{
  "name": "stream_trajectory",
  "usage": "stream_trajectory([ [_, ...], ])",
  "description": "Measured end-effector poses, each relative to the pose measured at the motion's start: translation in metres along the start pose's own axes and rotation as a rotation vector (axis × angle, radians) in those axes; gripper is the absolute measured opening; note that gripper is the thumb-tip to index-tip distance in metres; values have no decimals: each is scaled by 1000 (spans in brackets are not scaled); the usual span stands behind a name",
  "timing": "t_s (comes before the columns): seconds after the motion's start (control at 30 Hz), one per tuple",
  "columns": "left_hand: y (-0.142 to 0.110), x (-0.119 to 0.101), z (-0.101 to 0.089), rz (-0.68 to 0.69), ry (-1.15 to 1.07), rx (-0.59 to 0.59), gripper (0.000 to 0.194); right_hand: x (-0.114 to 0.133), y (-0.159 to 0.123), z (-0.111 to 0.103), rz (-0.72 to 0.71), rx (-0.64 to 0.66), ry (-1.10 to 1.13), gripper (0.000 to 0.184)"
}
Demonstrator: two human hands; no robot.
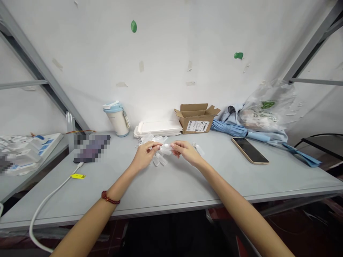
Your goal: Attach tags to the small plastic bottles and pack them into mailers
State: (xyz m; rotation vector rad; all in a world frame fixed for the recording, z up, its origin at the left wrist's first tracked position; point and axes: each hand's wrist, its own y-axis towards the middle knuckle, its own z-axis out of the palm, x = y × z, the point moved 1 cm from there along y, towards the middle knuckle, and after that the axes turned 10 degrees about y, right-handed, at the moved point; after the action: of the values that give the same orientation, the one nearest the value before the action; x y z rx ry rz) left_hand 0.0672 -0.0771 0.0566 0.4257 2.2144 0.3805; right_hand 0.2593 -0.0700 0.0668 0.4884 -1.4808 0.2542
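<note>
Left grip [144, 155] and right grip [186, 151], a person's two bare hands, meet over a grey table [187, 189], thumbs and fingers pinched from either side on a whitish plastic piece [165, 147], though its exact form is hard to make out at this size. The piece sits between the two hands, above a loose pile of translucent pieces [160, 160]; a single translucent piece [198, 149] lies apart from the pile, just beside the right hand. A beaded red bracelet [110, 198] circles the left wrist. Behind the pile rests a white stack [159, 127] of flat items, and next to it an open cardboard box [187, 123] bears a white label [197, 126] printed with dark blocks and small lines, the wording too fine to read. To the far right, a clear plastic bag [255, 119] carries a green emblem [268, 104] and green lettering that cannot be read, near a folded blue umbrella [230, 127] and a dark-screened phone [250, 150] in a pale gold case. At left, a yellow tag [78, 176] with illegible dark marks hangs on a white cable [50, 194] leading to a device [92, 149] obscured by pixelation, while a cream tumbler [117, 123] with a light-blue lid stands upright near the wall [166, 43].
</note>
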Motion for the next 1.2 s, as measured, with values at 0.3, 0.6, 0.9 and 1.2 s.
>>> stream_trajectory([
  [0.3,0,-3,-1,-7,-16,-4,28,-1,0,0,-5,15,-3,34],
  [0.6,0,-6,-3,-4,-21,-4,28,0,0,1,-21,5,-4,35],
  [0.9,0,-7,-4,-3,-23,8,27,0,-1,2,-21,6,-1,36],
  [1.2,-3,-5,0,77,85,41,26,-3,-2,2,25,14,-175,34],
])
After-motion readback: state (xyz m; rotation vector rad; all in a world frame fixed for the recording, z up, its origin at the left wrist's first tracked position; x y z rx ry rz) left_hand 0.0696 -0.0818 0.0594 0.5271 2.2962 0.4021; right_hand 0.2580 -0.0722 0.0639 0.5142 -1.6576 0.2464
